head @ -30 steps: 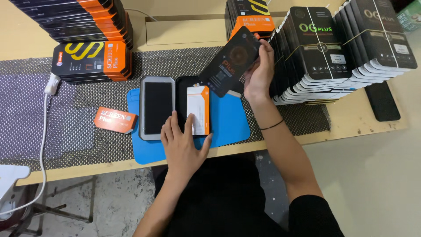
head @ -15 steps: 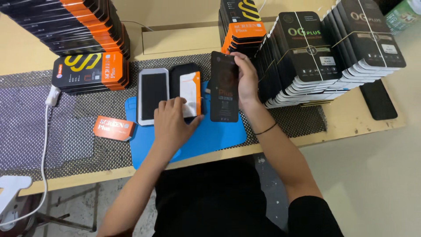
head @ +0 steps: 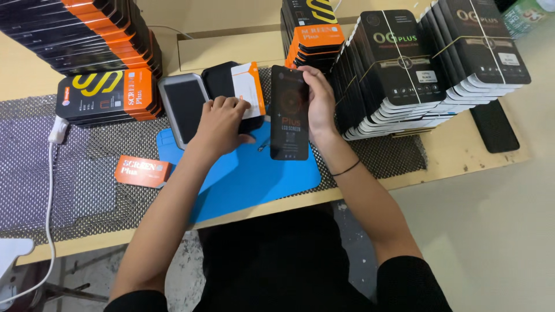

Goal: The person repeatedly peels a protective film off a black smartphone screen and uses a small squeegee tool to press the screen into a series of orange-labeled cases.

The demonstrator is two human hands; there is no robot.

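Observation:
My right hand [head: 319,103] holds a slim black box [head: 289,113] upright by its right edge, above the blue mat [head: 254,173]. My left hand [head: 222,120] rests with curled fingers on a black tray with a white and orange card [head: 247,88], gripping its lower edge. A grey-framed phone screen [head: 184,107] lies flat just left of that hand, partly on the mat.
Rows of black boxes [head: 428,63] stand at the right, and a stack of orange and black boxes [head: 312,29] behind. More such boxes [head: 98,58] are piled at the left. A small orange card [head: 142,171] and a white cable [head: 51,190] lie on the mesh mat.
My right hand has turned the black box from a tilt to upright and lowered it beside the tray. My left hand slid up from the mat onto the tray.

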